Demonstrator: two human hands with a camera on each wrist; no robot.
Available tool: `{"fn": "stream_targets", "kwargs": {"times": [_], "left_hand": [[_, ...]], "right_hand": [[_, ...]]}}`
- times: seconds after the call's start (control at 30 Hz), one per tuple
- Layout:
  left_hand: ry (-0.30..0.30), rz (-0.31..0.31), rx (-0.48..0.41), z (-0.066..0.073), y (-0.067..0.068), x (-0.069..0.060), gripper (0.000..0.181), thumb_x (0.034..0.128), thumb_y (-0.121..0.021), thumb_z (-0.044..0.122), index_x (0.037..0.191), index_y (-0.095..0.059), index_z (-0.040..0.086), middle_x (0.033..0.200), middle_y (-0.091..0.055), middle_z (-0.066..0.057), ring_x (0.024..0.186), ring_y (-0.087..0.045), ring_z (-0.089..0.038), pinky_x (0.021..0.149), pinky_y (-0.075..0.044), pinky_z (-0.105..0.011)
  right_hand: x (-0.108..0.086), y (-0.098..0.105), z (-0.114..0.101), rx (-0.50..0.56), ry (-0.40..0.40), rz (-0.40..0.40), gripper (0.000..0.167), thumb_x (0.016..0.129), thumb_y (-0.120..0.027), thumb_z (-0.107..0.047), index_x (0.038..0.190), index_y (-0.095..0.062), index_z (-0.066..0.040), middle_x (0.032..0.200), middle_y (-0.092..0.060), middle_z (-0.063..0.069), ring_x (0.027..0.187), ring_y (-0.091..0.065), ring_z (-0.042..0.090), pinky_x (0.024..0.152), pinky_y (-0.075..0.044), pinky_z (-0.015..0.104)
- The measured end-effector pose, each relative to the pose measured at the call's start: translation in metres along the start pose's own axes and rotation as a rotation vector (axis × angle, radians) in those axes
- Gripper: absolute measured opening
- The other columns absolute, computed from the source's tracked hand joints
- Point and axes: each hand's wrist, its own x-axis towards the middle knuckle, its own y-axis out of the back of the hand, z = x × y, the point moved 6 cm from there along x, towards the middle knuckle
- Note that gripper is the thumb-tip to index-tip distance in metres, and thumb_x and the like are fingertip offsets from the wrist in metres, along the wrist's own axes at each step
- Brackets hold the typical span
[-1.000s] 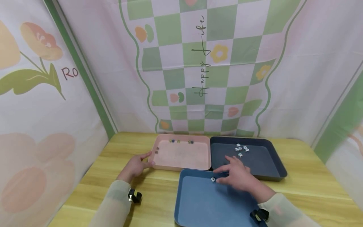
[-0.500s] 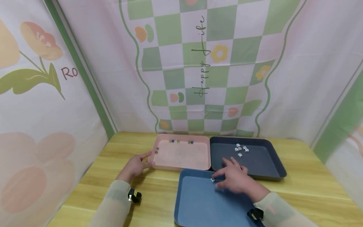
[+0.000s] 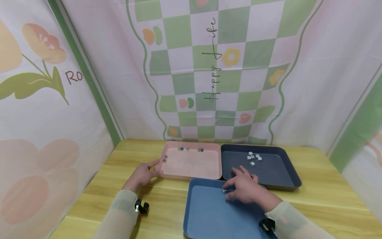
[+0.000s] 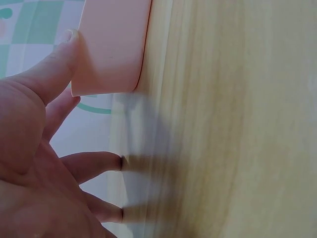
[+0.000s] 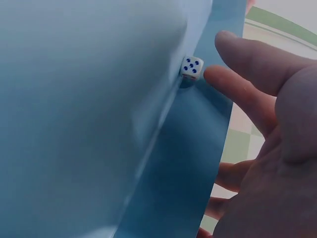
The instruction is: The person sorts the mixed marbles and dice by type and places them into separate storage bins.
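A white die (image 5: 191, 67) with blue pips lies against the inner wall of the blue tray (image 3: 206, 212), near its far edge. Over it hovers my right hand (image 3: 246, 188), thumb and index finger apart; in the right wrist view the index fingertip is close beside the die. My left hand (image 3: 144, 173) holds the near left corner of the pink tray (image 3: 191, 167) between thumb and index finger. The left wrist view has the thumb on the tray's rim, with the other fingers (image 4: 96, 163) spread above the wooden table.
Several white dice (image 3: 252, 157) sit in the dark tray (image 3: 277, 172), right of the pink one. Small coloured pieces (image 3: 188, 149) lie along the pink tray's back and left sides. A patterned curtain (image 3: 209, 66) hangs behind the table (image 3: 161, 205).
My right hand has shifted slightly left, bringing its index finger over the die. The left hand stays at the pink tray's corner.
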Motion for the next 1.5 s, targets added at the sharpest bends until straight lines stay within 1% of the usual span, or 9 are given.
{"fn": "stream_targets", "kwargs": {"times": [0.23, 0.4, 0.6, 0.87, 1.1, 1.3, 1.5], "left_hand": [[-0.007, -0.003, 0.007, -0.0009, -0.0004, 0.0013, 0.062, 0.0882, -0.074, 0.045, 0.145, -0.052, 0.034, 0.152, -0.040, -0.020, 0.138, -0.033, -0.046, 0.108, -0.026, -0.064], [0.004, -0.004, -0.006, -0.0015, -0.0008, 0.0010, 0.061, 0.0888, -0.074, 0.044, 0.145, -0.052, 0.035, 0.153, -0.039, -0.019, 0.139, -0.032, -0.046, 0.109, -0.025, -0.065], [0.011, 0.002, -0.011, -0.0008, -0.0007, -0.0019, 0.059, 0.0903, -0.073, 0.042, 0.145, -0.052, 0.036, 0.152, -0.039, -0.020, 0.138, -0.032, -0.046, 0.108, -0.024, -0.066], [-0.006, 0.002, -0.006, 0.0010, -0.0003, -0.0030, 0.058, 0.0908, -0.073, 0.041, 0.145, -0.052, 0.035, 0.152, -0.040, -0.021, 0.138, -0.033, -0.048, 0.108, -0.024, -0.066], [-0.004, 0.003, -0.005, 0.0008, -0.0004, -0.0024, 0.058, 0.0909, -0.073, 0.041, 0.145, -0.052, 0.034, 0.152, -0.040, -0.021, 0.138, -0.033, -0.047, 0.108, -0.024, -0.065], [0.019, -0.004, -0.005, -0.0013, -0.0012, -0.0012, 0.060, 0.0898, -0.073, 0.044, 0.145, -0.051, 0.037, 0.153, -0.039, -0.020, 0.139, -0.032, -0.047, 0.108, -0.024, -0.066], [0.013, -0.005, -0.006, -0.0005, -0.0007, -0.0008, 0.059, 0.0901, -0.073, 0.043, 0.145, -0.051, 0.036, 0.152, -0.039, -0.021, 0.138, -0.032, -0.047, 0.108, -0.025, -0.065]], "right_hand": [[0.0005, 0.0004, 0.0011, -0.030, -0.009, 0.013, 0.021, 0.076, -0.086, -0.028, 0.090, -0.076, -0.039, 0.150, -0.038, 0.027, 0.140, -0.014, 0.057, 0.094, -0.016, 0.076], [0.0009, 0.0009, 0.0001, -0.030, -0.011, 0.009, 0.023, 0.076, -0.086, -0.026, 0.093, -0.076, -0.039, 0.150, -0.038, 0.027, 0.140, -0.014, 0.057, 0.094, -0.016, 0.076], [0.0018, -0.0004, 0.0011, -0.032, -0.006, 0.022, 0.021, 0.075, -0.087, -0.026, 0.086, -0.075, -0.040, 0.149, -0.039, 0.027, 0.139, -0.015, 0.057, 0.095, -0.015, 0.076], [0.0032, -0.0020, 0.0034, -0.019, 0.005, 0.016, 0.025, 0.073, -0.088, -0.026, 0.092, -0.077, -0.039, 0.149, -0.038, 0.028, 0.140, -0.014, 0.057, 0.094, -0.016, 0.075], [0.0069, -0.0027, 0.0055, -0.046, 0.001, 0.009, 0.021, 0.074, -0.087, -0.024, 0.085, -0.076, -0.039, 0.148, -0.040, 0.028, 0.139, -0.014, 0.058, 0.095, -0.015, 0.076], [0.0079, -0.0027, 0.0056, -0.050, 0.012, 0.011, 0.023, 0.072, -0.088, -0.023, 0.083, -0.075, -0.039, 0.147, -0.041, 0.028, 0.138, -0.015, 0.059, 0.093, -0.017, 0.077], [0.0076, -0.0029, 0.0058, -0.051, 0.006, 0.006, 0.025, 0.072, -0.088, -0.021, 0.080, -0.073, -0.040, 0.147, -0.041, 0.028, 0.139, -0.015, 0.058, 0.094, -0.017, 0.077]]}}
